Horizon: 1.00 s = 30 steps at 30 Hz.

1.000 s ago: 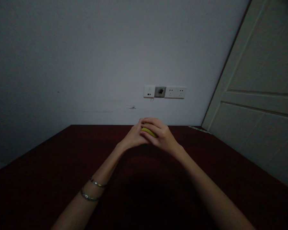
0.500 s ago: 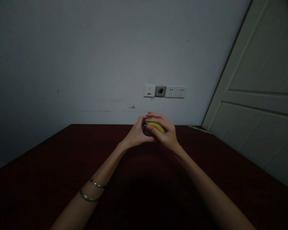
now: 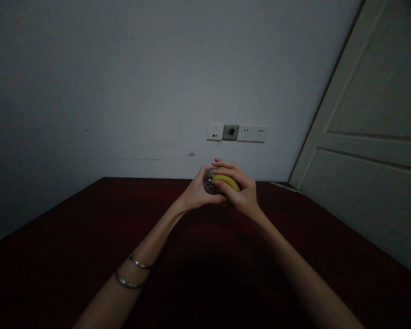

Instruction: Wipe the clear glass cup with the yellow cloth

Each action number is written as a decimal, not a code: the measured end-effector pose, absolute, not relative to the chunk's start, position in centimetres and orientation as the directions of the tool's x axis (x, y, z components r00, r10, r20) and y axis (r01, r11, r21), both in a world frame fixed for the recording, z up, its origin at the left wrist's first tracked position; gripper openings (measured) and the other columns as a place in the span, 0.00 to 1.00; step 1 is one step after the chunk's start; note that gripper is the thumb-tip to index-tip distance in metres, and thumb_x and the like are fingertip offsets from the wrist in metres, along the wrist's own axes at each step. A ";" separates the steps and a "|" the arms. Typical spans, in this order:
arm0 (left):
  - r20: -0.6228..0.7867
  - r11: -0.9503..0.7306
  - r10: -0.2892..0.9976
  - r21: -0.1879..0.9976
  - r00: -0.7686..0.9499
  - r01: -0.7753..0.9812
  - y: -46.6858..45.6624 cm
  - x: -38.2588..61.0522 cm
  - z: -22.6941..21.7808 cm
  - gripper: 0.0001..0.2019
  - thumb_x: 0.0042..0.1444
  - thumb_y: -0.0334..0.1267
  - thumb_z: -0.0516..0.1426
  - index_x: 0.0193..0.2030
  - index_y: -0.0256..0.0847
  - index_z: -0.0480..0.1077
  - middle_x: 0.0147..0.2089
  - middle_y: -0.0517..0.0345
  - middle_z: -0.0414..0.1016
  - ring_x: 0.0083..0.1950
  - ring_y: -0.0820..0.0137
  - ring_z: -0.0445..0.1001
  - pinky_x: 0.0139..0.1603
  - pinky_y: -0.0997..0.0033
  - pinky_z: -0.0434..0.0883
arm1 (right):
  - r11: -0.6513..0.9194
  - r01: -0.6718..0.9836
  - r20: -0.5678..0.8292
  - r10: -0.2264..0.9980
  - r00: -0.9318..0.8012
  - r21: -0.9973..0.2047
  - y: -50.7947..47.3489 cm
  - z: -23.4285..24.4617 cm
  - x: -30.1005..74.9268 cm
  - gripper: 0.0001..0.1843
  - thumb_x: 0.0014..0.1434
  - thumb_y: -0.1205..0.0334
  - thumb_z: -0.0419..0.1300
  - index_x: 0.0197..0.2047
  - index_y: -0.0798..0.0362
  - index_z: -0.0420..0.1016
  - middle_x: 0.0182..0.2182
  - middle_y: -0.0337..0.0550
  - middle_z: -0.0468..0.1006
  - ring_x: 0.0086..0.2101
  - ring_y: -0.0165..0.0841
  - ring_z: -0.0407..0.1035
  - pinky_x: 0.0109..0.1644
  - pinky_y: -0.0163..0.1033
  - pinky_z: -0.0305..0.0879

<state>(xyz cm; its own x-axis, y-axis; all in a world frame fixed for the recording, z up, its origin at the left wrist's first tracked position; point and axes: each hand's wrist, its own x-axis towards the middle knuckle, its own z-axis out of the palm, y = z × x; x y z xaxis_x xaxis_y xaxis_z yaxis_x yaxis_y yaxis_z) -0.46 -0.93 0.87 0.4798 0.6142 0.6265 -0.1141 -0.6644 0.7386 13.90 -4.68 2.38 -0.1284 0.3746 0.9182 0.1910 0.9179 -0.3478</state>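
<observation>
your left hand (image 3: pixel 194 192) has fingers curled round a clear thing (image 3: pixel 208 182) above the table (image 3: pixel 123 214), right hand (image 3: pixel 245 191) pinching a yellow thing (image 3: pixel 231 181) beside it. clear one's probably slippery, fragile: cup its sides.

both arms (image 3: pixel 142 253) reach forward and slant inward, with forearms (image 3: pixel 296 256) bare. the left hand (image 3: pixel 197 189) is curved toward the right hand (image 3: pixel 244 187), which is bent in a grip, its fingers (image 3: pixel 234 173) above its thumb (image 3: pixel 226 189).
</observation>
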 end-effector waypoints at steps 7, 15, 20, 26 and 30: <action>0.559 -0.600 0.646 0.793 0.519 -0.108 -1.5 -0.5 1.2 0.38 0.35 0.37 0.68 0.52 0.39 0.53 0.48 0.49 0.68 0.50 0.60 0.70 0.51 0.56 0.67 | 0.866 0.098 0.871 0.491 0.028 -0.491 -3.4 2.1 14.3 0.07 0.57 0.60 0.59 0.39 0.46 0.77 0.44 0.41 0.78 0.47 0.35 0.70 0.55 0.48 0.64; 0.592 -0.619 0.619 0.772 0.517 -0.144 -1.4 -0.7 1.2 0.37 0.36 0.39 0.68 0.52 0.39 0.56 0.50 0.48 0.68 0.51 0.58 0.69 0.51 0.56 0.67 | 0.913 0.152 0.911 0.396 -0.118 -0.378 -4.5 2.5 14.4 0.09 0.55 0.62 0.61 0.41 0.46 0.77 0.47 0.42 0.76 0.51 0.37 0.68 0.57 0.50 0.62; 0.541 -0.569 0.648 0.812 0.536 -0.130 -2.0 -0.5 1.4 0.39 0.33 0.37 0.69 0.52 0.39 0.55 0.49 0.48 0.69 0.52 0.58 0.70 0.53 0.55 0.66 | 0.861 0.127 0.867 0.498 -0.008 -0.493 -3.4 2.4 14.7 0.10 0.57 0.55 0.59 0.40 0.47 0.78 0.43 0.43 0.79 0.47 0.36 0.71 0.56 0.48 0.64; 0.500 -0.490 0.687 0.855 0.528 -0.171 -1.4 -0.7 1.1 0.38 0.32 0.45 0.69 0.49 0.38 0.58 0.44 0.50 0.69 0.43 0.63 0.72 0.44 0.61 0.70 | 0.873 0.169 0.863 0.482 -0.153 -0.458 -3.6 2.6 15.5 0.21 0.62 0.45 0.48 0.45 0.45 0.76 0.48 0.42 0.76 0.52 0.37 0.67 0.59 0.51 0.60; 0.431 -0.428 0.728 0.893 0.533 -0.137 -0.7 -0.9 1.0 0.34 0.35 0.51 0.67 0.46 0.37 0.61 0.38 0.54 0.69 0.35 0.67 0.71 0.33 0.66 0.70 | 0.910 0.223 0.815 0.414 -0.405 -0.351 -4.7 3.1 16.2 0.24 0.57 0.43 0.53 0.54 0.42 0.69 0.58 0.43 0.67 0.57 0.40 0.60 0.62 0.53 0.55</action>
